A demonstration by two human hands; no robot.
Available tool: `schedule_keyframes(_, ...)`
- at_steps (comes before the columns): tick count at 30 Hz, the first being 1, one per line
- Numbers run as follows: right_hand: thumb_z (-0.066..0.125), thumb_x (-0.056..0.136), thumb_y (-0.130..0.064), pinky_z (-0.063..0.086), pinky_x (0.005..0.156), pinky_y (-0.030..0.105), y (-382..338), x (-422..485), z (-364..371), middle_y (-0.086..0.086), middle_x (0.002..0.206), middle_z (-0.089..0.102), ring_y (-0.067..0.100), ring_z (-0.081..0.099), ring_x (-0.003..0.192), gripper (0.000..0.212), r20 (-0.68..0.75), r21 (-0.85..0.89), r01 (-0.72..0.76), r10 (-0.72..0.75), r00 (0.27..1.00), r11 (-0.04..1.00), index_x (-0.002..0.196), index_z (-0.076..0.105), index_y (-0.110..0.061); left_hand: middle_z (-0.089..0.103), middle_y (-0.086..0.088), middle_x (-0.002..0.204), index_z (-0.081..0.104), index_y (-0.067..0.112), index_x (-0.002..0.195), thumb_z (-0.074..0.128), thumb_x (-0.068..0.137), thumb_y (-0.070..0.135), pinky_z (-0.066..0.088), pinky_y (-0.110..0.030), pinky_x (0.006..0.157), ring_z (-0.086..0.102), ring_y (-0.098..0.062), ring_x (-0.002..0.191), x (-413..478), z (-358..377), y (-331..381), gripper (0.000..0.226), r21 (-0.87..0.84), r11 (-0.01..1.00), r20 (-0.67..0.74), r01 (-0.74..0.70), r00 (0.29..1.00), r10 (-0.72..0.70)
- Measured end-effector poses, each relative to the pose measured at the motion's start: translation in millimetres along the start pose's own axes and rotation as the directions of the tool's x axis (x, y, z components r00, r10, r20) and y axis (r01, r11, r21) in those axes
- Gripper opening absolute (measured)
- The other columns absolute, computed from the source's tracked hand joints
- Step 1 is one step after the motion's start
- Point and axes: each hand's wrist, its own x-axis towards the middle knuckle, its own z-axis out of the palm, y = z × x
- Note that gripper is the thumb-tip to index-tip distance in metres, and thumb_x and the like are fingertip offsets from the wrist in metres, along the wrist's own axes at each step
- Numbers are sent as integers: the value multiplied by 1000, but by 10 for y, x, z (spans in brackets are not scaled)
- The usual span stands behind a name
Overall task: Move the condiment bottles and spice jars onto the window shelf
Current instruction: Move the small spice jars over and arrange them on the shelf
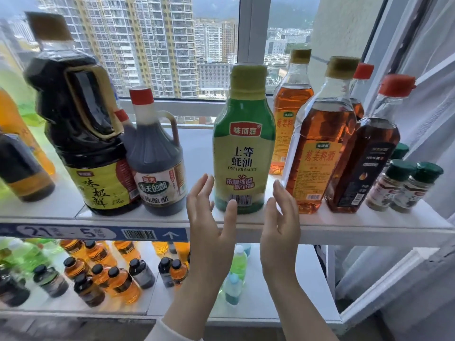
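Observation:
A green oyster sauce bottle [243, 143] stands upright on the white window shelf [344, 223], near its front edge. My left hand [209, 222] is raised just left of the bottle's base, fingers apart, thumb close to the label. My right hand [280, 222] is raised just right of it, fingers apart, holding nothing. Left of them stand a big dark soy sauce jug [83, 134] and a vinegar jug [155, 163]. To the right are amber cooking wine bottles [317, 153], a dark oil bottle [362, 163] and small green-capped spice jars [403, 185].
A lower shelf [283, 313] holds several small amber and dark bottles [110, 274] and pale green-blue ones [234, 274]. More bottles [19, 153] crowd the far left of the upper shelf. The window frame [253, 30] rises behind; a white curtain [430, 119] hangs at right.

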Motion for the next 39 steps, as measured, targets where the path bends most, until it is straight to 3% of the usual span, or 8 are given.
schedule_keyframes(5, 39, 90, -31, 35, 89, 0, -110, -280, 264, -23, 122, 51, -13, 44, 115, 29, 59, 86, 60, -65, 996, 995, 114, 51, -42, 43, 10, 135, 43, 28, 127, 41, 90, 35, 40, -32, 104, 41, -11, 128, -75, -487, -52, 38, 18, 994, -207, -104, 973, 106)
schedule_keyframes(8, 41, 88, -32, 37, 90, 4, -111, -376, 529, -16, 126, 54, -9, 47, 116, 29, 163, 123, 12, -32, 986, 992, 112, 50, -47, 44, 3, 135, 39, 41, 124, 40, 90, 37, 39, -28, 104, 40, -10, 129, -2, -775, -209, 35, 9, 999, -244, -47, 968, 48)
schedule_keyframes(12, 39, 87, -35, 35, 93, 2, -67, -434, 893, -17, 129, 50, -8, 44, 120, 33, 243, 73, -17, -1, 970, 997, 119, 47, -41, 37, 1, 141, 35, 42, 126, 36, 88, 44, 34, -21, 106, 33, -4, 132, 98, -994, -454, 38, 19, 999, -172, 38, 985, -34)
schedule_keyframes(14, 37, 87, -38, 34, 102, 11, -24, -423, 1060, -20, 130, 47, -5, 42, 125, 38, 249, 50, -33, 20, 968, 998, 124, 44, -38, 33, 5, 142, 33, 35, 130, 34, 88, 46, 33, -31, 110, 29, -4, 134, 154, -1039, -578, 44, 34, 998, -111, 60, 992, -56)
schedule_keyframes(18, 36, 87, -50, 33, 112, 31, 76, -382, 1292, -13, 137, 46, 1, 41, 129, 38, 218, 28, -44, 37, 975, 999, 124, 41, -42, 29, 4, 144, 31, 26, 139, 33, 87, 49, 25, -11, 107, 24, 4, 133, 247, -1054, -707, 57, 12, 997, 12, 75, 997, -75)
schedule_keyframes(21, 36, 81, -59, 36, 110, 41, 125, -367, 1359, -5, 137, 51, 10, 46, 128, 37, 171, 50, -52, 42, 984, 997, 116, 44, -51, 25, 4, 145, 27, 26, 141, 33, 87, 49, 24, -16, 110, 22, 0, 136, 269, -1024, -738, 59, -39, 996, 47, 79, 996, -77)
schedule_keyframes(27, 36, 82, -58, 34, 111, 40, 140, -355, 1358, -7, 138, 51, 8, 44, 130, 40, 140, 74, -41, 30, 990, 996, 119, 45, -47, 22, 12, 142, 32, 21, 141, 35, 85, 51, 32, -34, 112, 24, -5, 136, 314, -1005, -777, 63, -102, 986, 109, 129, 987, -117)
schedule_keyframes(39, 36, 79, -60, 33, 112, 40, 160, -282, 1276, -4, 142, 46, 8, 41, 132, 47, 103, 80, -59, 50, 993, 995, 123, 40, -44, 21, 18, 136, 30, 34, 131, 35, 84, 51, 33, -30, 111, 28, -5, 135, 377, -886, -730, 50, -177, 976, 188, 131, 977, -97)
